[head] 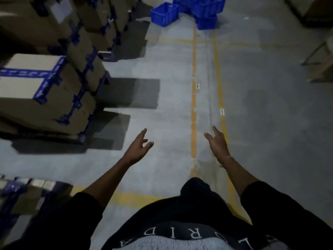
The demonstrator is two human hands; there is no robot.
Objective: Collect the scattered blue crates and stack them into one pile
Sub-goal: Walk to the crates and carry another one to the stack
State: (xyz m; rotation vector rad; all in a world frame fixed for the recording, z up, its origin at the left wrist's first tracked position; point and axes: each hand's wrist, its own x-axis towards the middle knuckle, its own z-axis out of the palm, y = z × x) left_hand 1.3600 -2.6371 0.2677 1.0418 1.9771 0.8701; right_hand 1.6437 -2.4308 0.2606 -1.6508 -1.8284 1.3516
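- Black printed shirt lowest in view, nearest the camera, dark sleeves either side.
- Left hand stretched forward over the floor, fingers straight and loosely spread, holding nothing.
- Right hand reaching out likewise, fingers straight and apart, empty; thin band round the wrist.
- Both hands well apart from the crates; nothing touched.
- Crates far ahead at the top edge: one standing alone on the floor to the left, others bunched just right of it, at least one seemingly resting on another; exact count hard to tell, cut off by the frame.
- Step in hand, as a judgement: walking up to the crates with empty hands, between pickups or before the first one.
- Next move likely calls for closing the gap, bending down, gripping the lone crate by its rim on both sides, lifting and seating it squarely on the bunch.
- Crates: bright blue moulded plastic, boxy, open-topped, walls in a lattice of small holes, thick rims; probably light and stiff.
- Floor: grey concrete, smooth, dull and blotchy, marked with worn yellow lines.
- Stacked cartons along the left: brown cardboard, sharp-edged, sealed with blue printed tape, throwing hard shadows across the aisle.
- Dim light, some motion blur; detail at the far right edge unclear.
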